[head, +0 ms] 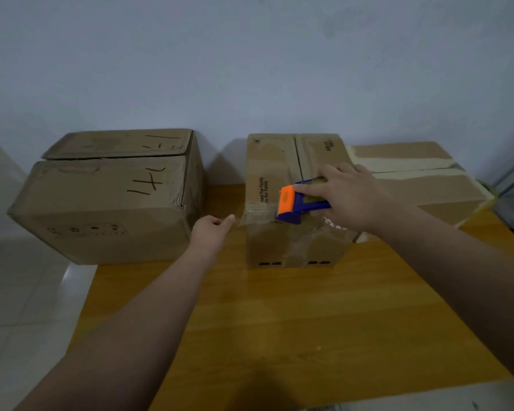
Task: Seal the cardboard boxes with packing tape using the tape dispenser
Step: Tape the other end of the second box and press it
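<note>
A tall cardboard box (275, 161) stands in the middle of the wooden table (279, 321). My right hand (350, 197) grips a blue and orange tape dispenser (297, 203) pressed against the box's front top edge. A strip of clear tape (250, 213) runs from the dispenser to the left, past the box's left corner. My left hand (212, 232) pinches the free end of that strip beside the box.
A large cardboard box (107, 203) with black handwriting sits at the left, overhanging the table's edge. A flatter box (422, 179) with pale tape across its top lies at the right, behind my right arm. A white wall stands close behind. Tiled floor lies to the left.
</note>
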Available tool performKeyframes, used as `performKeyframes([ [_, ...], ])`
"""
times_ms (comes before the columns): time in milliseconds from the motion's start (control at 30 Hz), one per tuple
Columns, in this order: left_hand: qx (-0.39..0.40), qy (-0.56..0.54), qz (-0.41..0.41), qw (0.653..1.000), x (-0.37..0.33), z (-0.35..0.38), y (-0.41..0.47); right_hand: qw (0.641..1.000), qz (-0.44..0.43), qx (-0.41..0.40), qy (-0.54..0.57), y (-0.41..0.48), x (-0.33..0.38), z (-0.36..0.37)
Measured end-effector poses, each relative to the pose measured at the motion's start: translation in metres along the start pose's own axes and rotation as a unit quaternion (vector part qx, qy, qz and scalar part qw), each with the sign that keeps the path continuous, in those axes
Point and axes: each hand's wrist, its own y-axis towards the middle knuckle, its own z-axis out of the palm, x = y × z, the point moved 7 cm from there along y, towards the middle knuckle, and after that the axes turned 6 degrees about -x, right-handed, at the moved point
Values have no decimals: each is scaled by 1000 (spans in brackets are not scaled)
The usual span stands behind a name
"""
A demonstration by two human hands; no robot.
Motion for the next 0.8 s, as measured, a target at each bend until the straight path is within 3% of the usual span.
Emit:
performKeyframes([
  [167, 106, -87, -128, 982, 17, 35, -2, 1000, 1, 5, 10, 0, -3, 3],
  [300, 133, -94, -161, 974, 21, 39, -5, 1000, -3, 5, 19, 3, -4, 4],
  [800, 83, -93, -194, 973, 29, 41, -13, 1000, 5, 4, 27, 3, -4, 5],
])
